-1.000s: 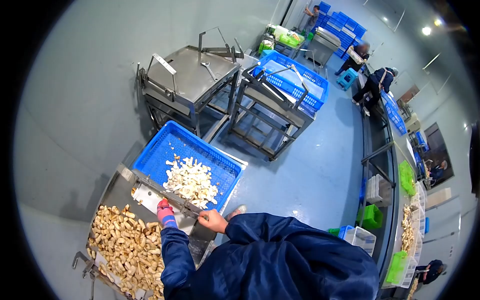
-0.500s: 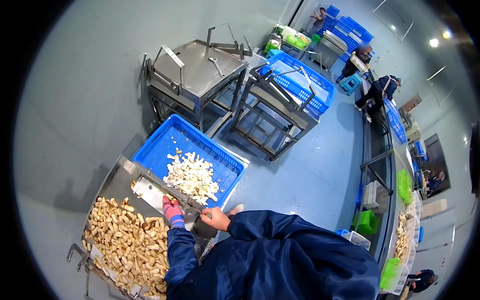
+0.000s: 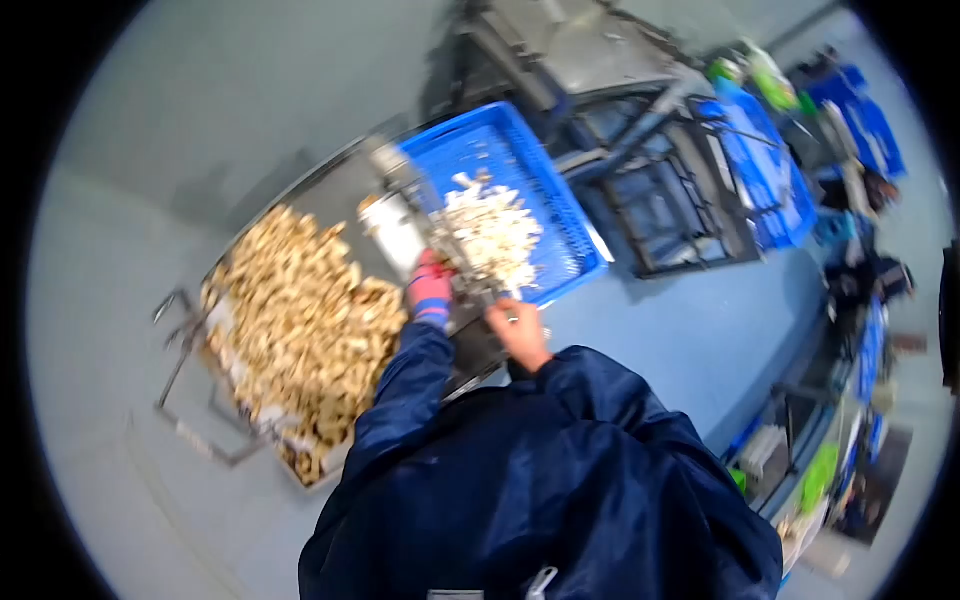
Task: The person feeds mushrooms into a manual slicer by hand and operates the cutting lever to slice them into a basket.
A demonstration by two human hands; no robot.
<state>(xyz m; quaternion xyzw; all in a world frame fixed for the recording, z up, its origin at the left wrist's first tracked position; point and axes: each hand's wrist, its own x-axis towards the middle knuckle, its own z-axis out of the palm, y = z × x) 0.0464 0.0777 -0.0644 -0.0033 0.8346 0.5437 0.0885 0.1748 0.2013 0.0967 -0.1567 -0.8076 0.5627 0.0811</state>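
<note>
My left hand (image 3: 430,288), in a pink and blue striped glove, is closed at the near end of a white board (image 3: 394,232); what its fingers hold is blurred. Bare, my right hand (image 3: 518,330) wraps round the end of a metal cutter bar (image 3: 455,250). The bar runs along the table edge between the white board and a blue crate (image 3: 567,205). Pale cut pieces (image 3: 492,228) lie heaped inside the crate. Left of my gloved hand, a large pile of brownish mushroom-like pieces (image 3: 300,310) covers the metal table.
A metal table (image 3: 585,45) and a dark frame stand (image 3: 675,195) are beyond the crate. Another blue crate (image 3: 765,165) sits to their right. Co-workers, one in dark clothes (image 3: 868,278), are at the far right near a long bench. Metal brackets (image 3: 185,365) jut out at left.
The view has turned and blurred, so the table and crates appear higher and rotated. My left hand remains by the board, and my right hand still grips the bar's end.
</note>
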